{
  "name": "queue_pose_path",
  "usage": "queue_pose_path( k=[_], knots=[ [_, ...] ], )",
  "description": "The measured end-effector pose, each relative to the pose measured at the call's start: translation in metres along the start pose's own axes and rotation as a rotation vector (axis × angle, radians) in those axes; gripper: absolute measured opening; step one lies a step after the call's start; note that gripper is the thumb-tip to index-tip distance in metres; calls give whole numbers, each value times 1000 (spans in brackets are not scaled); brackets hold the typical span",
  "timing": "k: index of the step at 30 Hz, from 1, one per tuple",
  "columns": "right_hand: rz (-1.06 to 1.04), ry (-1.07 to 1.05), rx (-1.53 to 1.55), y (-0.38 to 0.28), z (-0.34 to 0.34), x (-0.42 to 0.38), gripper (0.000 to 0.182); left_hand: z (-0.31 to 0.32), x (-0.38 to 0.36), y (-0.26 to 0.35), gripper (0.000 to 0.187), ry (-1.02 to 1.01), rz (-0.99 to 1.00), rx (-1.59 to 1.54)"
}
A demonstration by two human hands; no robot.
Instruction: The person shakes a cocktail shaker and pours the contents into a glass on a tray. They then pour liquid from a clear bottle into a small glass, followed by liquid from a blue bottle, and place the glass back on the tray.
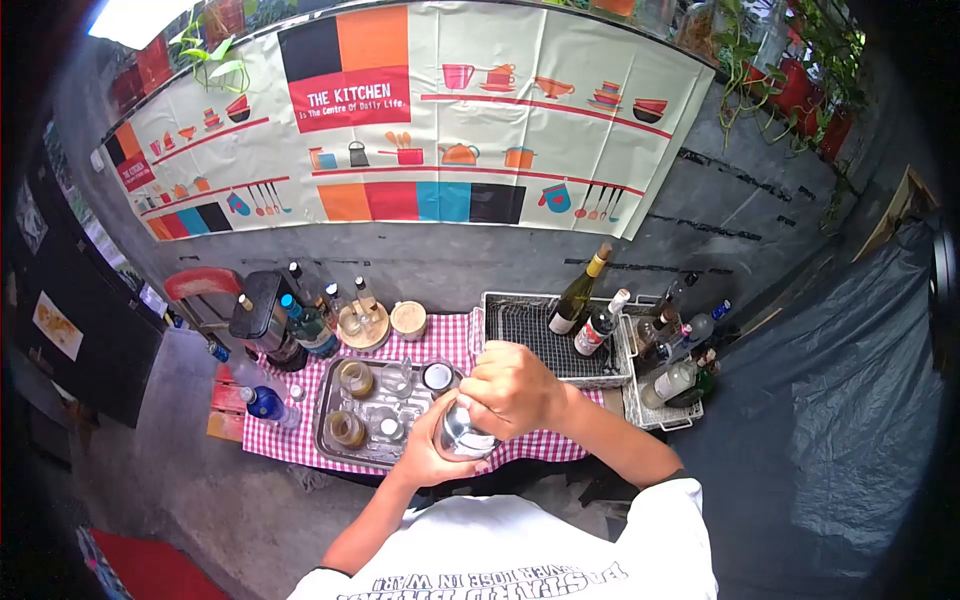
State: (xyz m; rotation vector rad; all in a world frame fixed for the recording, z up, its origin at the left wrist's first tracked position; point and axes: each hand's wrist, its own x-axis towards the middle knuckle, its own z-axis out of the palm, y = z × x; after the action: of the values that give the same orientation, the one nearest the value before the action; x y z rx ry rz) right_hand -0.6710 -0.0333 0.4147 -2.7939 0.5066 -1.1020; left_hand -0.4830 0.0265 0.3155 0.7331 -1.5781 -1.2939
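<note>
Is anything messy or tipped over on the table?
Two bottles, a green glass wine bottle and a red-labelled bottle, lie tilted in the white wire basket instead of standing upright. No spill shows.

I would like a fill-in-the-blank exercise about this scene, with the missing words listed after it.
1. Both hands hold a shiny metal ____ between them.
2. The right hand grips from above; the left hand supports from ____.
3. The tablecloth has a red and white ____ pattern.
4. The wire basket holds two ____.

Missing words: shaker; below; checked; bottles
</note>
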Motion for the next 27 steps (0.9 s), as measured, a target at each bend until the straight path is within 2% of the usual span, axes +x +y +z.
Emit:
queue_pose_path(
  k=[3, 5, 7, 11, 13, 16, 17, 19, 21, 23, 24, 25, 27],
  knots=[
    [-34, -23, 3, -5, 0, 9, 16, -10, -1, 4, 102, -85, -72, -98],
    [-85, -38, 112, -5, 4, 14, 17, -16, -4, -5, 100, -102, -74, -121],
    [-109, -29, 177, -7, 11, 19, 19, -17, -10, -8, 97, -233, -84, -308],
    [-164, -65, 114, -10, 0, 38, 21, -29, -4, 9, 93, -160, -31, -202],
    [-202, -68, 78, -8, -3, 50, 22, -42, 1, 6, 104, -193, -4, -164],
    [-194, 50, 133, -3, -6, 63, 23, -58, 3, 6, 114, -192, -45, -274],
    [-183, 68, 140, -1, -11, 65, 24, -62, -3, 6, 113, -101, -29, -223],
    [-95, 166, 152, 5, -12, 65, 32, -74, -1, 5, 112, -69, 3, -196],
    [126, 177, 288, 8, -10, 52, 35, -83, -3, 8, 109, -50, 12, -164],
    [386, 134, 353, 12, -3, 25, 38, -90, -5, 5, 106, -42, 138, -36],
    [537, 128, 403, 16, 10, 5, 48, -93, -8, 3, 106, -40, 127, -38],
    [667, 192, 514, 23, 32, -21, 43, -96, -12, 1, 105, -12, 99, -38],
    [971, 391, 790, 31, 77, -71, 46, -100, -17, 1, 105, 7, 86, 8]
  ],
)
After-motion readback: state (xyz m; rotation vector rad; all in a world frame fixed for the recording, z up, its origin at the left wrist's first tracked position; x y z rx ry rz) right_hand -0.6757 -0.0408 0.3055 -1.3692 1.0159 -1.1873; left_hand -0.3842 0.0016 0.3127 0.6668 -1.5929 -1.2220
